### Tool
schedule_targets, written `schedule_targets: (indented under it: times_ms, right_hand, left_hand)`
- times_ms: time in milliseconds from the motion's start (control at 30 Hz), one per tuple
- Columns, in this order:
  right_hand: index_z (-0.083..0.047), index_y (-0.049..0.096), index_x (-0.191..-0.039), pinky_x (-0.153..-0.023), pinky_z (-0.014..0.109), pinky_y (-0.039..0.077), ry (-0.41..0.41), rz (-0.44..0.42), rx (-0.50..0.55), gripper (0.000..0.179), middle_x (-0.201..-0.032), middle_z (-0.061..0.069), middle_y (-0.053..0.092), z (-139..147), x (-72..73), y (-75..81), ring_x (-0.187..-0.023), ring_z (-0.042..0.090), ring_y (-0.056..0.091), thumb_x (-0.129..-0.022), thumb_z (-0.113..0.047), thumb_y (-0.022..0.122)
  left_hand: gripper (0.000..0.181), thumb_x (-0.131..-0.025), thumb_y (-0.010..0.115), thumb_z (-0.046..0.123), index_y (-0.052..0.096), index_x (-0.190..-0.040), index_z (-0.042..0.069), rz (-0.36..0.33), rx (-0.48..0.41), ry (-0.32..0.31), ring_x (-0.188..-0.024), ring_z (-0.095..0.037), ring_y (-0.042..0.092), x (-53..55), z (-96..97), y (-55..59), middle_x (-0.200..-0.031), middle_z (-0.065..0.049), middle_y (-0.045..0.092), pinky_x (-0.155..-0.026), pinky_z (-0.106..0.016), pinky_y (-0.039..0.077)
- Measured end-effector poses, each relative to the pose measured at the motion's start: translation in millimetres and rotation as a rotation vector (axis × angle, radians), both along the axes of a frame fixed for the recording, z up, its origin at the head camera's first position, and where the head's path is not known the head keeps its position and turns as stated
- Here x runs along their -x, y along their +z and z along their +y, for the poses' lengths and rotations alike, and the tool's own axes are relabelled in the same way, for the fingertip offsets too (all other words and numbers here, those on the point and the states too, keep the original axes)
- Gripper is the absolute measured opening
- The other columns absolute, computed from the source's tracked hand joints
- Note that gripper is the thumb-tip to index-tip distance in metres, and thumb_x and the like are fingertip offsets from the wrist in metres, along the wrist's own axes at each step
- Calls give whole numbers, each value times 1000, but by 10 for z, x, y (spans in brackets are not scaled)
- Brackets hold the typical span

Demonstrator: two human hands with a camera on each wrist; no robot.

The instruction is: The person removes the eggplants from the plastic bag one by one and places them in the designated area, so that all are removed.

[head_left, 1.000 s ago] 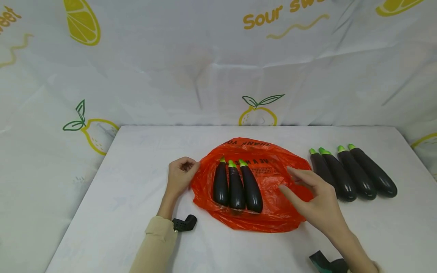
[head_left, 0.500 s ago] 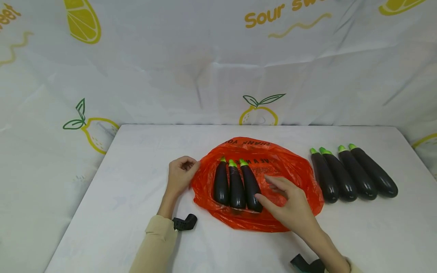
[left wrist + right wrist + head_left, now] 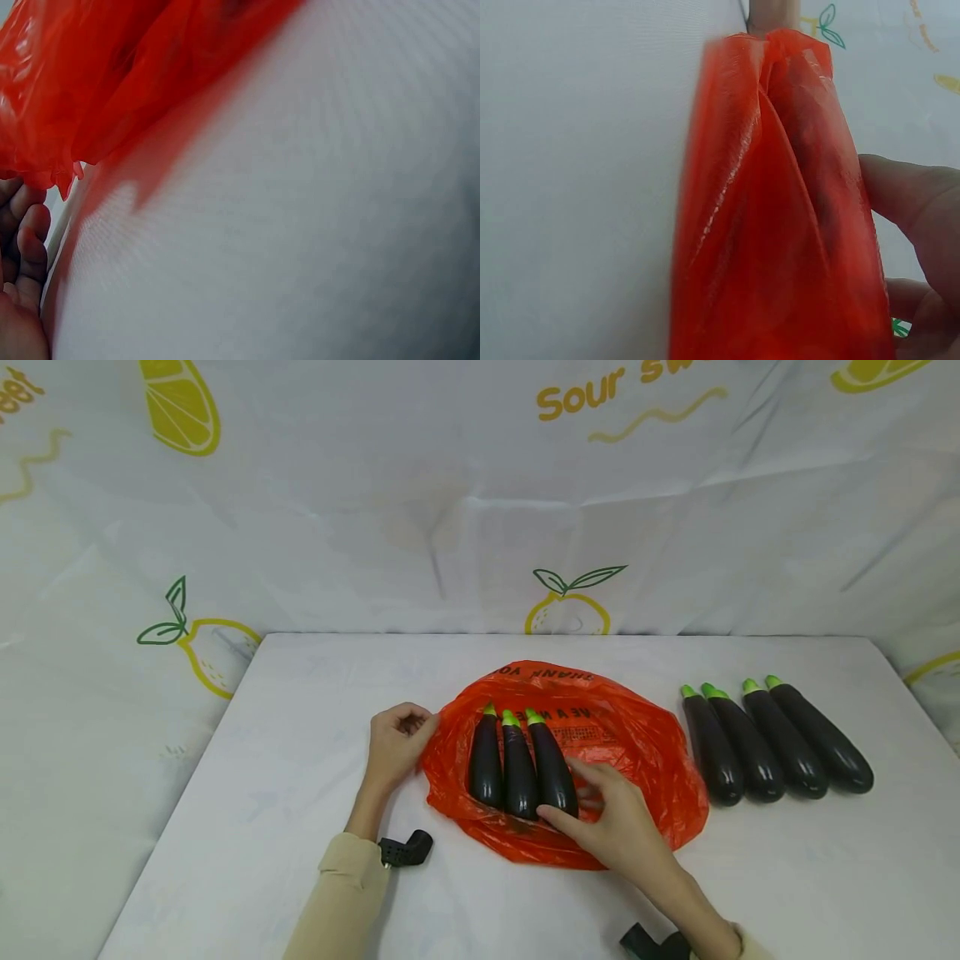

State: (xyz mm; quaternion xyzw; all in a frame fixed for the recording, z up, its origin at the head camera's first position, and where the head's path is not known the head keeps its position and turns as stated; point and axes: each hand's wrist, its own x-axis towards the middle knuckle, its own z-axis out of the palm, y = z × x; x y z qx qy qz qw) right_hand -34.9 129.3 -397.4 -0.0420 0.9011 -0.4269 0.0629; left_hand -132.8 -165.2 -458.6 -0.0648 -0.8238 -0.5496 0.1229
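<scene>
A red plastic bag (image 3: 630, 735) with black print lies spread open on the white table, three dark eggplants side by side on it. My left hand (image 3: 397, 743) pinches the bag's left edge; in the left wrist view its curled fingers (image 3: 26, 225) sit right at the gathered plastic. My right hand (image 3: 618, 827) is at the rightmost of these eggplants (image 3: 552, 768), thumb on its lower left side and fingers along its right side. In the right wrist view the bag's raised red side (image 3: 780, 225) hides the eggplants, and the thumb (image 3: 907, 191) shows behind it.
Several more eggplants (image 3: 780, 743) lie in a slanted row on the table to the right of the bag, green stems toward the back. Behind the table (image 3: 262, 827) hangs a white sheet (image 3: 360, 510) with lemon prints.
My right hand has moved left from the bag's right edge to the rightmost eggplant on the bag. The bag's right side has spread farther right. My left hand has stayed in place.
</scene>
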Motion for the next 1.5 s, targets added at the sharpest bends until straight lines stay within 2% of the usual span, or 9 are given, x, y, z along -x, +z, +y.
schedule_targets:
  times_ms: [300, 467, 633, 767, 900, 1033, 1200, 1367, 1500]
  right_hand:
    - [1, 60, -138, -70, 26, 61, 1, 7, -7, 68, -113, 16, 72, 4, 8, -37, -82, 15, 70, -80, -23, 87]
    - [3, 62, -135, -72, 31, 63, -23, 26, -10, 60, -114, 18, 72, 18, 5, -25, -87, 20, 72, -82, -15, 83]
    - [2, 64, -133, -71, 33, 62, -36, 75, -66, 57, -115, 19, 72, 94, 0, 32, -89, 23, 69, -81, -14, 83]
    - [1, 64, -134, -63, 28, 56, -48, 83, -129, 58, -116, 20, 71, 181, 4, 101, -84, 22, 63, -81, -15, 82]
    - [1, 62, -136, -58, 24, 47, -52, 48, -166, 60, -121, 22, 68, 245, 7, 136, -82, 23, 57, -82, -15, 81]
    - [2, 62, -137, -62, 27, 53, -45, 24, -185, 61, -123, 23, 67, 278, 8, 123, -86, 24, 58, -81, -15, 81]
    - [2, 61, -137, -73, 40, 62, -32, 10, -195, 61, -123, 24, 67, 309, 11, 97, -92, 27, 63, -81, -14, 81]
    - [4, 60, -137, -81, 51, 62, -9, 18, -203, 63, -127, 26, 65, 340, 16, 101, -102, 34, 65, -81, -16, 82]
    - [4, 58, -139, -85, 54, 60, -5, 22, -219, 67, -129, 27, 63, 340, 18, 112, -109, 39, 65, -81, -21, 84]
  left_hand:
    - [11, -90, 72, 9, 73, -81, 4, 4, -8, -5, -63, -10, 48, -8, -3, 5, -70, -10, 64, -58, -20, 41]
    - [9, -89, 73, 8, 73, -81, 4, 2, -13, -1, -63, -9, 49, -8, -2, 6, -70, -10, 64, -59, -20, 41]
    - [9, -89, 74, 8, 74, -81, 3, 5, -20, -2, -64, -9, 49, -10, 4, 7, -71, -12, 65, -60, -19, 42]
    - [11, -90, 74, 8, 74, -81, 2, 17, -31, -4, -64, -10, 50, -9, 4, 3, -72, -15, 66, -60, -19, 41]
    - [11, -90, 73, 8, 74, -81, 2, 20, -32, -9, -64, -10, 50, -3, -1, -10, -72, -16, 67, -60, -19, 42]
    - [10, -90, 73, 8, 74, -80, 3, 18, -26, -11, -64, -10, 50, -4, 0, -10, -72, -15, 66, -60, -19, 42]
    - [10, -89, 73, 6, 73, -80, 3, 19, -32, -12, -63, -10, 50, -7, -5, -11, -71, -14, 65, -59, -19, 42]
    - [10, -89, 73, 7, 73, -79, 3, 27, -33, -10, -62, -9, 50, -5, -5, -13, -70, -13, 65, -59, -18, 42]
    - [9, -89, 73, 5, 73, -80, 3, 26, -33, -13, -63, -9, 49, -9, -3, -2, -70, -13, 65, -59, -18, 42]
